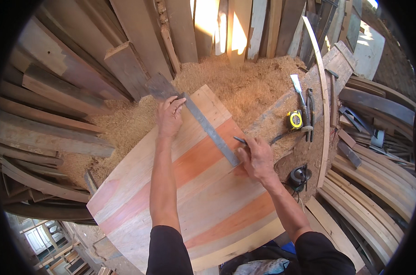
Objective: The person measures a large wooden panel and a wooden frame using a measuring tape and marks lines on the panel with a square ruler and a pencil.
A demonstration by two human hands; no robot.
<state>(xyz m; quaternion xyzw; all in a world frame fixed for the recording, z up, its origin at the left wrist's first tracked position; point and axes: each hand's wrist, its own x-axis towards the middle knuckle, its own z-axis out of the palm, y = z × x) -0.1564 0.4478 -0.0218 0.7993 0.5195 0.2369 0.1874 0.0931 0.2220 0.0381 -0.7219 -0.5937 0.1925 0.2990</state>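
Note:
A wide panel (208,192) of glued pale and reddish wood strips lies under both my arms. Across its far part rests a try square with a dark stock (161,87) and a long grey metal blade (212,134); the stock sits at the panel's far left edge. My left hand (170,118) grips the square where stock and blade meet, its fingers closed there. Beside the blade's near end, my right hand (258,158) pinches a dark pencil (240,140), its tip close to the blade's right side.
On a plank bench right of the panel lie a yellow tape measure (294,120), a chisel (298,87) and dark pincers (310,112). Sawdust (244,85) covers the ground beyond. Leaning boards (178,27) line the far side; stacked curved timber (368,201) stands at right.

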